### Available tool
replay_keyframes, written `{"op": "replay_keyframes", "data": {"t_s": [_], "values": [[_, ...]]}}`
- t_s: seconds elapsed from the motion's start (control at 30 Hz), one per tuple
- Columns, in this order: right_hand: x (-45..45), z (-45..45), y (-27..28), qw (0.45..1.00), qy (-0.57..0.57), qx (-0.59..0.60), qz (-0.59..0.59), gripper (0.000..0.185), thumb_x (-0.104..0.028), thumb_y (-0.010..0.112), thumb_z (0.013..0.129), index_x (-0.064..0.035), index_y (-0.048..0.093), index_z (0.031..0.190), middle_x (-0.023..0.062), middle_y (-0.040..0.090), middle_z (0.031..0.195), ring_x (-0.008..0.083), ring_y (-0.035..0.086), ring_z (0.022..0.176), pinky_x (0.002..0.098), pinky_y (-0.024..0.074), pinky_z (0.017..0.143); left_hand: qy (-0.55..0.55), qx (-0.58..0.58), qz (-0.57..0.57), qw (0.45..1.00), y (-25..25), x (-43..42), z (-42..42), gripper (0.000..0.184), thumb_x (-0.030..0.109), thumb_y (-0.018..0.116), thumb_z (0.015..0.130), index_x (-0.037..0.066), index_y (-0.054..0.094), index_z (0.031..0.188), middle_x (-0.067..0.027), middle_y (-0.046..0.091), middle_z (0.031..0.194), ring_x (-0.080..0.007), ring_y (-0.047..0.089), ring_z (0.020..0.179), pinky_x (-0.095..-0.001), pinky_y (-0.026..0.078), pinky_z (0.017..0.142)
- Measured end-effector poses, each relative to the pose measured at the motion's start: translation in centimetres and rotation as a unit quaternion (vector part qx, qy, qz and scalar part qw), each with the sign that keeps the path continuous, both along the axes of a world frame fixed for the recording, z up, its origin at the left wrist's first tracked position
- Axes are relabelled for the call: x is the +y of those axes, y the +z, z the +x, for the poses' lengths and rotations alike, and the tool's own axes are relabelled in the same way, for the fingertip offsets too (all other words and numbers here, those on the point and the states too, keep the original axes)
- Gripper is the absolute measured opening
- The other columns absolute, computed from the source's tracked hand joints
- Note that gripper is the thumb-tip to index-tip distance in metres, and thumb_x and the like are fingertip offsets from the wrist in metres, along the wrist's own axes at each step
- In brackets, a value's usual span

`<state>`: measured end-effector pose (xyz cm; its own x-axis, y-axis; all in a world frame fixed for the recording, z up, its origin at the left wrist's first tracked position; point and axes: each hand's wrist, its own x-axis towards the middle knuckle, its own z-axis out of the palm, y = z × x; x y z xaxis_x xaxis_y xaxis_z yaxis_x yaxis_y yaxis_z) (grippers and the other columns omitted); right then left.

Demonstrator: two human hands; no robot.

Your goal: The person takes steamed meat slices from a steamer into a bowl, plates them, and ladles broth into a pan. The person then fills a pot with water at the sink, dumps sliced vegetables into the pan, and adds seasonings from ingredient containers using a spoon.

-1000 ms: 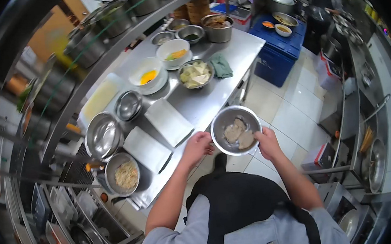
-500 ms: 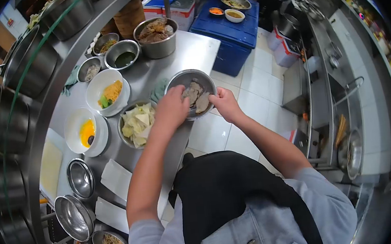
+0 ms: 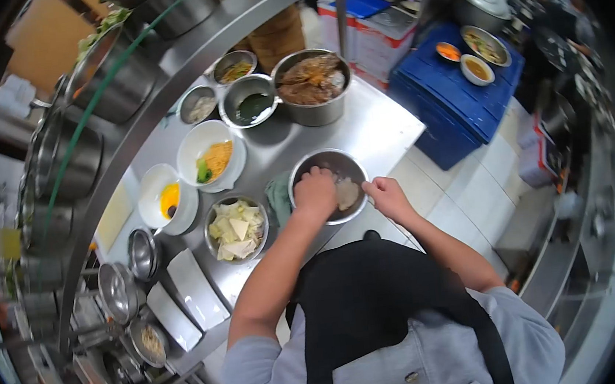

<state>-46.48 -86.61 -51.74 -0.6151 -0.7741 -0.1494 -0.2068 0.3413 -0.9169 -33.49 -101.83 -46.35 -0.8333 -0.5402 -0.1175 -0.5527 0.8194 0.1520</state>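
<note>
Steel is pinched between the thumb and fingers of the right hand, on the right rim of a round mixing bowl. The left hand reaches down inside the left part of that bowl. (Its fingertips are hidden, so I cannot tell if they are together or apart.) Pale pieces of meat lie in the bowl, just right of the left hand. The mixing bowl is at the near edge of the steel table; I cannot tell if its bottom touches it. Just left is a green cloth, and next comes a metal bowl of chopped cabbage with white slabs on top. Farther left are two white bowls, one with orange bits and something green, one with something yellow. On the far side, a big pot holds brown food. Far right, past the table, stands a blue bin.
</note>
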Motion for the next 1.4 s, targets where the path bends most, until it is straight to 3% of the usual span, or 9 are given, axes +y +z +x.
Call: {"op": "replay_keyframes", "data": {"t_s": [0.43, 0.5, 0.63, 0.83, 1.07, 1.17, 1.23, 1.33, 1.4], "values": [[-7.9, -3.4, 1.4, 0.993, 0.028, 0.079, -0.087, 0.029, -0.013, 0.058, 0.082, 0.0001, 0.049, 0.057, 0.0016, 0.046, 0.050, 0.0083, 0.041, 0.050, 0.0298, 0.0345, 0.045, 0.126, 0.113, 0.151, 0.974, 1.6, -2.6, -0.2, 0.013, 0.015, 0.057, 0.080, 0.007, 0.060, 0.090, -0.0171, 0.066, 0.081, -0.0380, 0.063, 0.081, -0.0468, 0.048, 0.074], [-8.9, -3.3, 1.7, 0.992, 0.044, 0.098, -0.060, 0.032, -0.022, 0.058, 0.080, 0.0042, 0.056, 0.063, 0.0190, 0.055, 0.057, 0.0286, 0.053, 0.052, 0.0420, 0.0426, 0.054, 0.136, 0.140, 0.168, 0.966, 1.4, -3.4, 0.7, 0.011, 0.014, 0.058, 0.080, 0.008, 0.060, 0.089, -0.0162, 0.065, 0.080, -0.0371, 0.063, 0.080, -0.0455, 0.048, 0.073], [-10.0, -2.7, 2.8, 0.996, 0.035, 0.073, -0.043, 0.032, -0.022, 0.058, 0.080, 0.0040, 0.054, 0.062, 0.0188, 0.053, 0.055, 0.0272, 0.051, 0.050, 0.0425, 0.0409, 0.053, 0.200, 0.267, 0.270, 0.903, 5.7, -7.0, 2.9, 0.013, 0.016, 0.062, 0.082, 0.004, 0.059, 0.087, -0.0144, 0.067, 0.079, -0.0295, 0.065, 0.075, -0.0377, 0.050, 0.069], [-9.9, -2.7, 2.0, 0.994, 0.030, 0.103, -0.012, 0.030, -0.021, 0.057, 0.081, 0.0033, 0.054, 0.064, 0.0171, 0.052, 0.055, 0.0235, 0.049, 0.050, 0.0401, 0.0405, 0.052, 0.219, 0.357, 0.207, 0.884, 8.5, -16.0, 8.4, 0.015, 0.016, 0.065, 0.083, 0.003, 0.060, 0.089, -0.0081, 0.067, 0.080, -0.0184, 0.064, 0.074, -0.0317, 0.050, 0.070], [-9.3, -2.6, 1.7, 0.997, 0.015, 0.079, 0.002, 0.029, -0.021, 0.057, 0.080, 0.0038, 0.055, 0.065, 0.0164, 0.054, 0.057, 0.0234, 0.052, 0.053, 0.0392, 0.0425, 0.054, 0.191, 0.223, 0.156, 0.943, 8.8, -24.2, 11.4, 0.013, 0.010, 0.067, 0.080, 0.004, 0.060, 0.089, -0.0050, 0.064, 0.081, -0.0132, 0.060, 0.077, -0.0277, 0.049, 0.074], [-8.8, -2.3, 1.8, 0.995, 0.018, 0.098, 0.003, 0.029, -0.021, 0.057, 0.080, 0.0037, 0.056, 0.066, 0.0152, 0.055, 0.057, 0.0234, 0.054, 0.053, 0.0387, 0.0435, 0.054, 0.138, 0.123, 0.196, 0.963, 5.2, -27.0, 11.6, 0.016, 0.012, 0.064, 0.080, 0.005, 0.063, 0.094, -0.0101, 0.066, 0.087, -0.0230, 0.064, 0.081, -0.0340, 0.050, 0.077], [-8.9, -2.4, 2.7, 0.993, 0.023, 0.112, 0.010, 0.030, -0.022, 0.057, 0.081, 0.0037, 0.057, 0.066, 0.0146, 0.056, 0.057, 0.0223, 0.054, 0.053, 0.0379, 0.0441, 0.054, 0.109, 0.113, -0.044, 0.987, 3.9, -26.6, 10.8, 0.021, 0.012, 0.063, 0.081, 0.006, 0.063, 0.100, -0.0118, 0.067, 0.093, -0.0276, 0.064, 0.088, -0.0371, 0.050, 0.079], [-8.5, -2.9, 3.1, 0.999, 0.030, 0.020, 0.041, 0.029, -0.022, 0.058, 0.083, 0.0029, 0.058, 0.068, 0.0129, 0.056, 0.057, 0.0199, 0.055, 0.053, 0.0366, 0.0446, 0.052, 0.105, 0.233, 0.029, 0.966, 5.6, -20.6, 6.5, 0.024, 0.014, 0.063, 0.082, 0.007, 0.062, 0.105, -0.0139, 0.066, 0.100, -0.0316, 0.063, 0.095, -0.0397, 0.050, 0.082], [-8.1, -3.4, 1.9, 0.999, 0.035, 0.008, 0.033, 0.028, -0.022, 0.058, 0.083, 0.0025, 0.058, 0.068, 0.0116, 0.056, 0.057, 0.0189, 0.056, 0.053, 0.0358, 0.0449, 0.052, 0.057, 0.185, 0.124, 0.973, 6.2, -14.8, 3.7, 0.027, 0.014, 0.063, 0.083, 0.007, 0.061, 0.109, -0.0110, 0.066, 0.098, -0.0290, 0.064, 0.091, -0.0386, 0.050, 0.080]]}}
